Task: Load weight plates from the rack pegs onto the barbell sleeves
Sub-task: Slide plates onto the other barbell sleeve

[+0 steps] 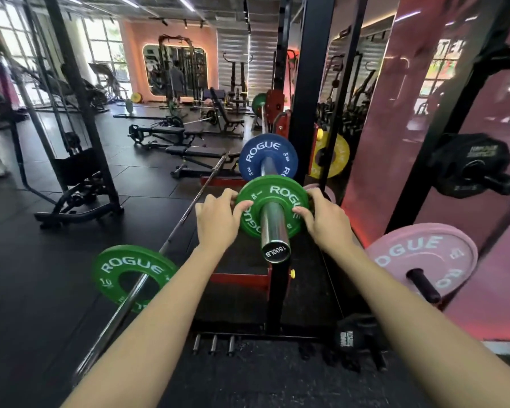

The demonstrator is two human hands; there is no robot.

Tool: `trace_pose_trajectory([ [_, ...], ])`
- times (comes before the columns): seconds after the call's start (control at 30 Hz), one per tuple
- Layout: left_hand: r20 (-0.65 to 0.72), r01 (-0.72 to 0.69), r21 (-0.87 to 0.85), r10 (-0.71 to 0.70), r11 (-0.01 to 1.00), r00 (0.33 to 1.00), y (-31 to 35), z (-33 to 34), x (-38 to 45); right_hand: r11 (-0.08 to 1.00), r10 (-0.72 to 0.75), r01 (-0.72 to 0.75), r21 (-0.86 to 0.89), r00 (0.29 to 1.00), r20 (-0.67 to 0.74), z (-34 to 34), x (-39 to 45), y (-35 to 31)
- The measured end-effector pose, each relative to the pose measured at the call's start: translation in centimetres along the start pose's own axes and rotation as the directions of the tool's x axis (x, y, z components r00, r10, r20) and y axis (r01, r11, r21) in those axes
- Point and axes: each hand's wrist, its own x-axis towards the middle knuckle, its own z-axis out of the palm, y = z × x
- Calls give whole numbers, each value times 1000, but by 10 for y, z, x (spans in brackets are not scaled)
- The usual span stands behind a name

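Blue plate on sleeve behind hand-held green plate.

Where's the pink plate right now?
In the head view, the pink plate hangs on a rack peg at lower right, to the right of the right hand and below the black plate.

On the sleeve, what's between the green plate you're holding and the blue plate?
Only bare chrome barbell sleeve shows between the green plate and the blue plate in the head view.
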Motion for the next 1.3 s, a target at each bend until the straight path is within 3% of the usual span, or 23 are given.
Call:
trace_pose_trajectory([
  [0.33, -13, 45, -70, -46, 997, 999, -20, 69, 81, 1000, 7, -7, 9, 1000, 22, 60, 78, 43],
  [0.53, -54, 87, -47, -89, 995, 995, -28, 104, 128, 997, -5, 3, -71, 1000, -19, 90, 128, 66],
  [0.7, -157, 134, 84, -119, 987, 980, -34, 124, 163, 981, 171, -179, -78, 980, -99, 109, 168, 84],
  [0.83, -127, 177, 136, -160, 975, 979, -34, 136, 191, 969, 224, -232, -80, 970, -100, 124, 197, 86],
  [1.03, -144, 135, 130, -116, 982, 983, -48, 151, 198, 975, 170, -183, -129, 980, -105, 137, 199, 94],
  [1.17, -142, 195, 152, -174, 969, 974, -43, 143, 191, 963, 251, -258, -77, 964, -84, 136, 186, 85],
  [1.3, -159, 121, 169, -94, 978, 983, -43, 135, 167, 965, 256, -260, -31, 962, -98, 127, 164, 81],
])
